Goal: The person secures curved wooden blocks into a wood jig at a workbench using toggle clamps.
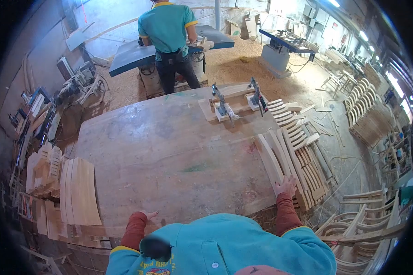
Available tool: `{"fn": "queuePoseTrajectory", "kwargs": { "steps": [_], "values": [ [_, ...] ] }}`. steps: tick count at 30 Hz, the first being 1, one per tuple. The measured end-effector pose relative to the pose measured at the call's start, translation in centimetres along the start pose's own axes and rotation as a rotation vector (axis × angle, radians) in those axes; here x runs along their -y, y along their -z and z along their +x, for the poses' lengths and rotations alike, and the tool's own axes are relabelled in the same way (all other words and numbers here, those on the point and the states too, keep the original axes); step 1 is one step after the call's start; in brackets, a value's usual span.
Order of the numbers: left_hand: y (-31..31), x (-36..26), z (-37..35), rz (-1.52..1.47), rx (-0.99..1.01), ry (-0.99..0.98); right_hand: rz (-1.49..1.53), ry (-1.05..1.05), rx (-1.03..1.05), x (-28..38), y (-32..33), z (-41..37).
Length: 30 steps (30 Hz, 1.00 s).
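My left hand (149, 214) is at the near edge of the large wooden worktable (170, 156), its fingers stretched out to the right with nothing in them. At the table's right side my right hand (287, 185) rests with fingers apart on the near ends of curved wooden slats (271, 160). Those slats lie side by side, pointing away from me. Just right of them is a stack of slatted wooden frames (309, 169). Part of the right palm's contact with the wood is hidden.
Two clamps (222, 109) on a wooden jig stand at the table's far right. Curved boards (80, 190) are stacked at the left edge. Beyond the table, a person (167, 36) works at a machine (131, 57). Curved chair parts (358, 229) crowd the floor at right.
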<state>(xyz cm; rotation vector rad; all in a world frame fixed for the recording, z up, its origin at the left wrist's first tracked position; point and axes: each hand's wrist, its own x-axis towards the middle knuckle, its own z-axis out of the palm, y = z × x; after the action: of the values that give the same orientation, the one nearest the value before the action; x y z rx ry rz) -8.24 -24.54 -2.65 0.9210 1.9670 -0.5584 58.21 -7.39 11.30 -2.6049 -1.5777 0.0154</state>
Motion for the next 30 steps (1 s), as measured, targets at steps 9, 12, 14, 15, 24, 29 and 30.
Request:
{"fn": "queuePoseTrajectory", "kwargs": {
  "steps": [9,12,14,15,24,29,30],
  "values": [
    [0.9,-1.3,-2.8,0.013,-0.044,0.049,-0.018,-0.055,0.044,0.8,1.1,-0.3],
    [1.0,-1.8,-3.7,0.023,-0.058,0.055,-0.02,-0.045,0.039,0.6,0.8,-0.2],
    [2.0,-2.6,-5.3,0.025,-0.01,0.072,-0.018,-0.045,0.036,0.7,0.8,-0.2],
    [2.4,-2.9,-5.5,0.041,-0.002,0.07,-0.016,-0.05,0.038,0.8,1.1,-0.3],
    [2.2,-3.1,-6.5,-0.02,-0.123,-0.002,-0.065,-0.019,0.041,0.6,-0.1,-0.1],
    [1.3,-2.8,-6.0,0.097,-0.218,0.051,-0.071,-0.01,0.043,0.7,-0.3,0.0],
    [1.2,-2.7,-5.8,0.098,-0.219,0.052,-0.074,-0.011,0.042,0.7,-0.3,-0.1]
  ]
}}
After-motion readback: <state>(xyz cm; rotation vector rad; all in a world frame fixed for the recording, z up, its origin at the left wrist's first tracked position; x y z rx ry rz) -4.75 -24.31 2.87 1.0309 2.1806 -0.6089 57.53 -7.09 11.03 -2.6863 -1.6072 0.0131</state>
